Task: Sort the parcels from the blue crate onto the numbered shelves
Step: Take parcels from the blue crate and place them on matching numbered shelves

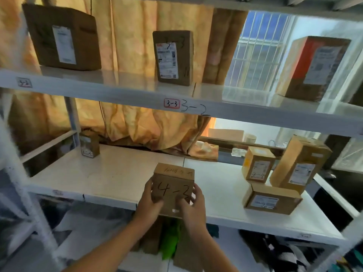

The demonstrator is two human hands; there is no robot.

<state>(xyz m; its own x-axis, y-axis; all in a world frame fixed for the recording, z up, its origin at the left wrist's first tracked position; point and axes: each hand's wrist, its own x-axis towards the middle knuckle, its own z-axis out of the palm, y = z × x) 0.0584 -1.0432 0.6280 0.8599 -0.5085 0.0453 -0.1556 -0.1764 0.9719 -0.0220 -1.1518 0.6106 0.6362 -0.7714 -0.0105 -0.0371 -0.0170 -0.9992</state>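
Left grip (150, 195), right grip (193, 201): parcel (172, 178) upright

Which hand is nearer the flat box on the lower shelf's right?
Right. The right hand grips the side of the 4-3 parcel toward the flat box; the left hand grips the far side.

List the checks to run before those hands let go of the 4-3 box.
1. Grip: left hand and right hand hold the 4-3 box by its sides: ok.
2. Box upright, number facing out: ok.
3. Box resting fully on the lower shelf: cannot tell; it is at the front edge.
4. Shelf tag matches 4-3: cannot tell, blurred.
5. Gap to the flat box on the right: ok.
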